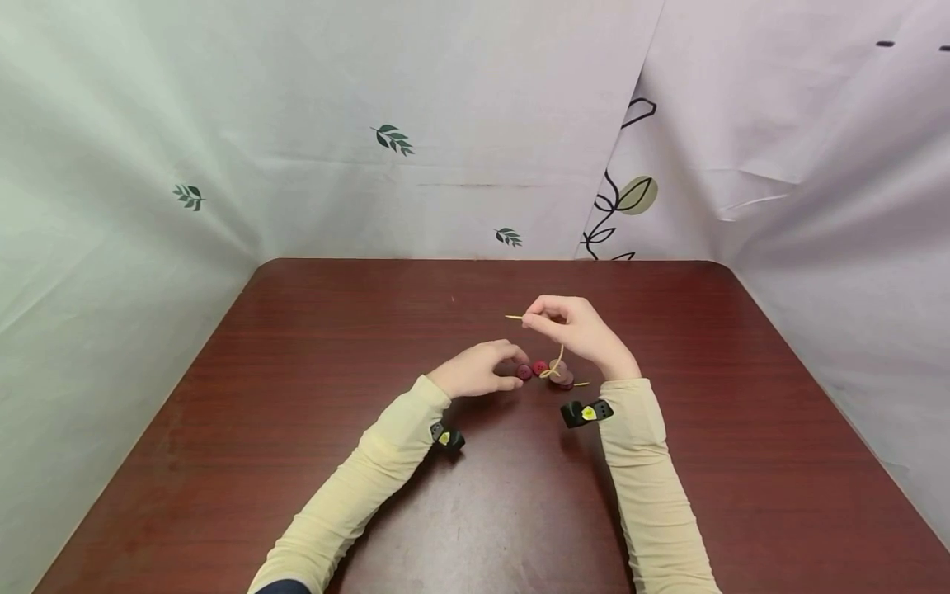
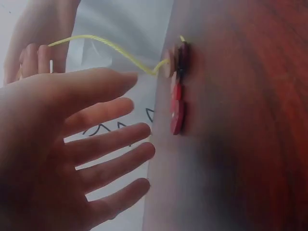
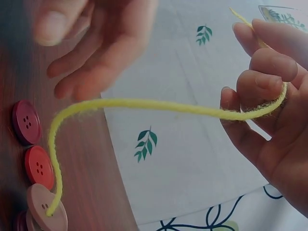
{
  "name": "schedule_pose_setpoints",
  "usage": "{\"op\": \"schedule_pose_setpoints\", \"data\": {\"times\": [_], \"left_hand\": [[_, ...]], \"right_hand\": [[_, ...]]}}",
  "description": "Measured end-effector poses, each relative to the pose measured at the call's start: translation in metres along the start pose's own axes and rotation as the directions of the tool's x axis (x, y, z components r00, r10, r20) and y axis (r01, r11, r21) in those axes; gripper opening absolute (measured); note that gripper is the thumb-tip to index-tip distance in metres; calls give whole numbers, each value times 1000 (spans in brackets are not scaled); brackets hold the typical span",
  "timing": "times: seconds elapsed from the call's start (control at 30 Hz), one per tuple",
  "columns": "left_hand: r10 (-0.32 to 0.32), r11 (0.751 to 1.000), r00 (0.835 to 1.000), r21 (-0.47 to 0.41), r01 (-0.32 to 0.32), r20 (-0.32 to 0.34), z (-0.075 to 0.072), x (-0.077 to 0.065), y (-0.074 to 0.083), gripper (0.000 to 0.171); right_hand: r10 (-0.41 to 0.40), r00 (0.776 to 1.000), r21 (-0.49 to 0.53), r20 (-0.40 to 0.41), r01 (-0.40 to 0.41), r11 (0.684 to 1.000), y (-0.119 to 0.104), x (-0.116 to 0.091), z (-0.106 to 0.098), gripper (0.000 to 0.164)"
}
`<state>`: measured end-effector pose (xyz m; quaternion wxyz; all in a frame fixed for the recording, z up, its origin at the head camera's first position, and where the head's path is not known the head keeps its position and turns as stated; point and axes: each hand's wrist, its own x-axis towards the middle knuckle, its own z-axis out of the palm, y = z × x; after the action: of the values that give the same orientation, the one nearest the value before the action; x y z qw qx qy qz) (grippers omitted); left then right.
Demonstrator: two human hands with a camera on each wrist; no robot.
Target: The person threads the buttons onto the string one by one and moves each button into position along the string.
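My right hand (image 1: 577,332) is raised over the table, pinching a yellow string (image 3: 163,107) close to its tip, and a short end sticks out past the fingers. From there the string droops to a pale pink button (image 3: 57,219), entering one of its holes. Other buttons lie overlapped under that one, and the string's far end (image 1: 582,384) pokes out on their right. A red button (image 3: 39,167) and a maroon button (image 3: 26,122) lie in a row beside them. My left hand (image 1: 478,369) hovers by the maroon button, thumb and fingers apart, holding nothing.
The dark red-brown wooden table (image 1: 297,396) has rounded far corners. White sheeting (image 1: 460,99) printed with leaves stands behind it and along both sides. Each wrist carries a small black camera (image 1: 586,413) over a cream sleeve (image 1: 653,495).
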<state>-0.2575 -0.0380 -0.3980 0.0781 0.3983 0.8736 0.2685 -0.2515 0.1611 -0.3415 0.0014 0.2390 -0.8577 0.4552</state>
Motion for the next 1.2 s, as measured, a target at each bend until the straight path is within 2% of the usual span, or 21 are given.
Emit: {"op": "schedule_pose_setpoints", "data": {"times": [0.17,0.33,0.6,0.83,1.0,1.2], "left_hand": [[56,996,996,59,-60,68,7,2,-3,32],[51,990,992,126,-66,117,13,2,-1,37],[17,989,994,144,-32,109,15,0,2,35],[18,983,996,178,-33,88,15,1,0,28],[-7,985,996,171,-9,93,15,1,-1,20],[-41,989,993,146,24,112,14,-1,0,22]], "right_hand": [[0,1000,-11,2,0,1000,3,1,1,15],[9,1000,-6,4,-9,1000,4,1,-1,16],[21,1000,-10,15,-21,1000,6,2,-1,20],[33,999,-11,25,-33,999,7,1,-2,16],[40,999,-30,22,-39,999,9,1,-3,17],[54,998,-39,12,-53,998,11,1,-3,21]]}}
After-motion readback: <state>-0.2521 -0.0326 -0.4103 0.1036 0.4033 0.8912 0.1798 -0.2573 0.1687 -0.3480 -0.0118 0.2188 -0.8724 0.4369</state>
